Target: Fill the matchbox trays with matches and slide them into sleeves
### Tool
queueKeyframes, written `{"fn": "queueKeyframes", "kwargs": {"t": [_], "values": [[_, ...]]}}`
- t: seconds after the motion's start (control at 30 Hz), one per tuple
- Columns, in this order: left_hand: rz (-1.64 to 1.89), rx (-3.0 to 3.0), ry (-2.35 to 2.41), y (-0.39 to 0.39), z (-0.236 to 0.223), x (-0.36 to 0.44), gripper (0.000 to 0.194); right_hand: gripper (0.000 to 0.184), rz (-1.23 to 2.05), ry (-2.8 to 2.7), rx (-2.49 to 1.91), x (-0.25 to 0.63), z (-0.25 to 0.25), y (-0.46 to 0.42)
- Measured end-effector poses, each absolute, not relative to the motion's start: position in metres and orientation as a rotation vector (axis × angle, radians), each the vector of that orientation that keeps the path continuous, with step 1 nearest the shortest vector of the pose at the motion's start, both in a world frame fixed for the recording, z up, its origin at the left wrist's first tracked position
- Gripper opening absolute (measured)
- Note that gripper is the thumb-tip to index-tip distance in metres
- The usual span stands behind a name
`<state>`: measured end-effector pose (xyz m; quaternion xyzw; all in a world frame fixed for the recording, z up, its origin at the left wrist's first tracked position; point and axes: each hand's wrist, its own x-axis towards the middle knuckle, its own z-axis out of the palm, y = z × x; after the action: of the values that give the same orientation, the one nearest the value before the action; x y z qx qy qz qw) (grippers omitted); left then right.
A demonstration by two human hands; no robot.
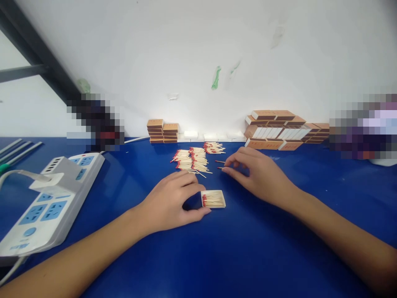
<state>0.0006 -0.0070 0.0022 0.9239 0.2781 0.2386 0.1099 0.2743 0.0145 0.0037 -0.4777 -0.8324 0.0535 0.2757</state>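
Far left, power strip with a plug in it; its cable runs off toward the left edge, well apart from the hands. Low stack of matchboxes by the wall, short columns side by side; a knock could topple the upper ones.

Left hand: fingers set wide, thumb and index finger holding the left end of the small tray at its two long sides. Tray lies open on the tabletop, in front of the match piles. Squeezing too hard could bend the thin walls; too light a hold could let it skid or tip and spill the matches inside. Back of this hand sits very near the piles, so lifting or sliding it could drag loose sticks out of line.

White trays along the wall, behind the piles.

Right hand: fingers narrow, holding what look like two matches, heads pointing left. Grip is at the stick ends, so one could slip, twist or drop crosswise; a head catching the tray rim could snap a stick. Large matchbox stack close behind this hand; boxes bridge gaps, so a bump could bring them down.
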Motion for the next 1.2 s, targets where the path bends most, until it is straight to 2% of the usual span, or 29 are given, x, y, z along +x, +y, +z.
{"fn": "queueKeyframes", "kwargs": {"t": [0.37, 0.7, 0.97, 1.2], "values": [[0.647, 2.659, 0.887, -0.006, 0.003, 0.001, 0.035, 0.016, 0.177, -2.270, -1.269, 0.280, -0.018, 0.041], [0.646, 2.644, 0.892, -0.007, 0.003, 0.001, 0.033, 0.015, 0.308, -2.393, -1.163, 0.254, 0.012, -0.008], [0.655, 2.637, 0.895, -0.006, 0.001, 0.002, 0.032, 0.013, 0.255, -2.442, -1.083, 0.240, 0.010, -0.023], [0.647, 2.629, 0.898, -0.006, 0.002, 0.000, 0.032, 0.010, 0.452, -2.482, -1.123, 0.253, 0.018, -0.019]]}}
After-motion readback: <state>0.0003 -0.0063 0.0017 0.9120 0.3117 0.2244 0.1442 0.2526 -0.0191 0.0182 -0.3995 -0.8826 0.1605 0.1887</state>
